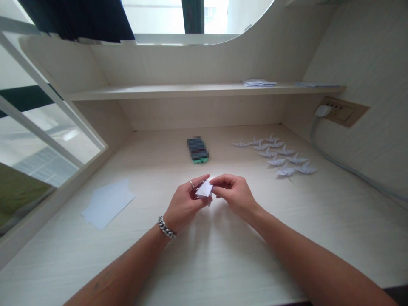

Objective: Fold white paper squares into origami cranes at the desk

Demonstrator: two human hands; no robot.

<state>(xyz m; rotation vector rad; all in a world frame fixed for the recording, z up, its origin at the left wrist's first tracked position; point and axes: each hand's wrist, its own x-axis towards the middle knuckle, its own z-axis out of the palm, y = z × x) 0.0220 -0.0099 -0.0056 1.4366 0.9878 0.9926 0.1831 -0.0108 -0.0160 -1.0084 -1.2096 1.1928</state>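
Observation:
A small piece of folded white paper (204, 189) is held up over the desk between my two hands. My left hand (185, 202), with a ring and a chain bracelet, grips it from the left, thumb below and fingers behind. At its right edge, the thumb and forefinger of my right hand (236, 193) pinch the paper. Several white paper cranes (276, 162) stand in loose rows on the desk to the right. Flat white paper sheets (108, 202) lie overlapping on the left.
Beyond my hands lies a phone (198, 149) with a green edge, its screen blurred. Folded papers (259, 82) rest on the shelf (178, 91). A white plug (323, 111) sits in the wall socket, its grey cable (346, 163) running along the right wall.

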